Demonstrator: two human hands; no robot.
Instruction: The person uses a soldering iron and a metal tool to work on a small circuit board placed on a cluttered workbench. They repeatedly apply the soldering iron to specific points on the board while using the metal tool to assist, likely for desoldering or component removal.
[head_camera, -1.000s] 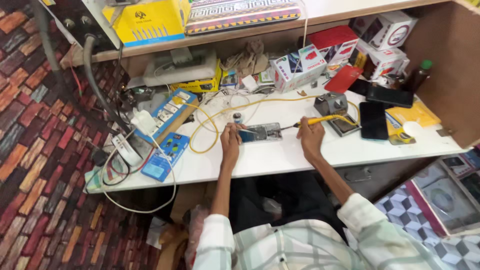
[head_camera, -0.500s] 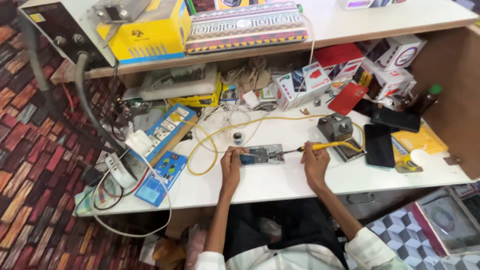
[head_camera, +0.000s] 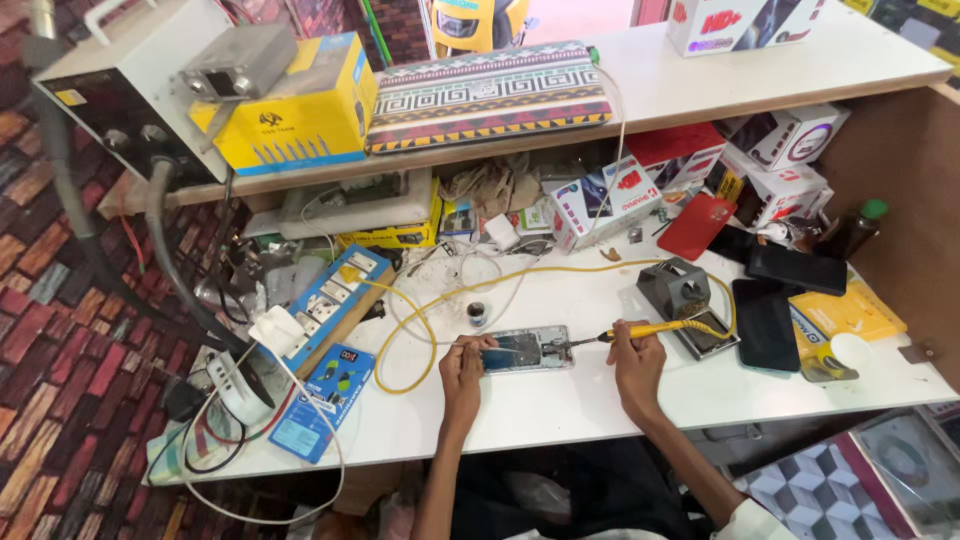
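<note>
An opened phone (head_camera: 527, 349) lies flat on the white workbench (head_camera: 560, 405) in front of me. My left hand (head_camera: 464, 364) rests at the phone's left end and pinches a thin wire that reaches over the exposed board. My right hand (head_camera: 636, 358) grips a yellow-handled soldering iron (head_camera: 640, 331), its tip touching the phone's right end. The iron's yellow cable (head_camera: 425, 330) loops across the bench to the left.
A grey soldering iron stand (head_camera: 682, 298) and two dark phones (head_camera: 766, 322) lie right of my right hand. A blue power strip (head_camera: 327, 302), a blue packet (head_camera: 322, 401) and tangled cables fill the left. Boxes (head_camera: 604, 204) line the back under a shelf (head_camera: 650, 95).
The view has tilted up and moved closer, showing more of the shelf. Both hands stay at the phone, with the iron tip held at its right end.
</note>
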